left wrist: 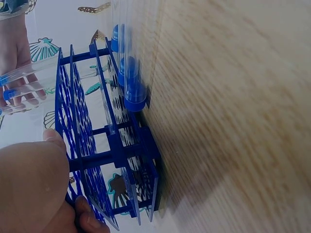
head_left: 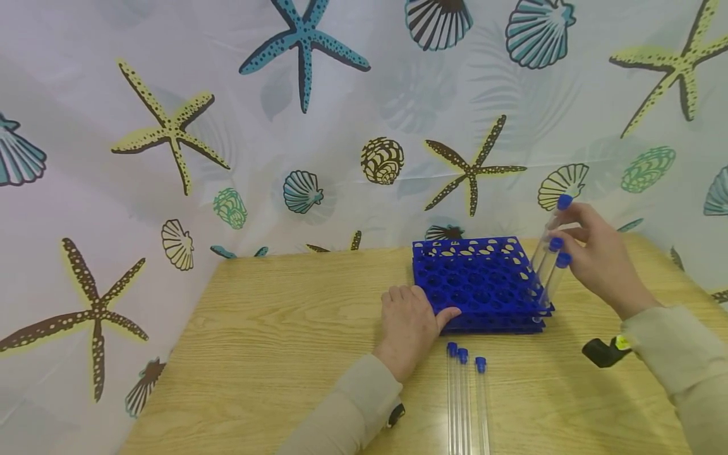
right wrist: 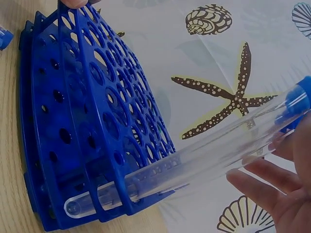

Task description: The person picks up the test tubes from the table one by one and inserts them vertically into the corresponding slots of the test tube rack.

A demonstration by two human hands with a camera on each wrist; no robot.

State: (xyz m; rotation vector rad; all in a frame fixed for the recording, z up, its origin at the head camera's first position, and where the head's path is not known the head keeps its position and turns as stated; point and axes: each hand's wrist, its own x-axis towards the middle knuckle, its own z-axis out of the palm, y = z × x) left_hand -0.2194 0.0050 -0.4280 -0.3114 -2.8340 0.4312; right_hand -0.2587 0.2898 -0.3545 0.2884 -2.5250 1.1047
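A blue test tube rack (head_left: 483,311) stands on the wooden table. My left hand (head_left: 406,322) grips its near left corner, thumb along the front edge. At the rack's right end, my right hand (head_left: 603,259) pinches a clear test tube (head_left: 564,202) just below its blue cap. This tube leans, its cap higher than those of two other capped tubes (head_left: 550,284) that stand tilted in the right end holes. In the right wrist view, the rounded bottom of a tube (right wrist: 82,206) shows inside the rack's corner. Most other holes of the rack hold nothing.
Three clear tubes with blue caps (head_left: 481,364) lie on the table (head_left: 296,328) in front of the rack, caps toward it. Behind the table hangs a pale cloth (head_left: 341,126) printed with starfish and shells. A black wrist-camera piece (head_left: 603,352) shows beside the right sleeve.
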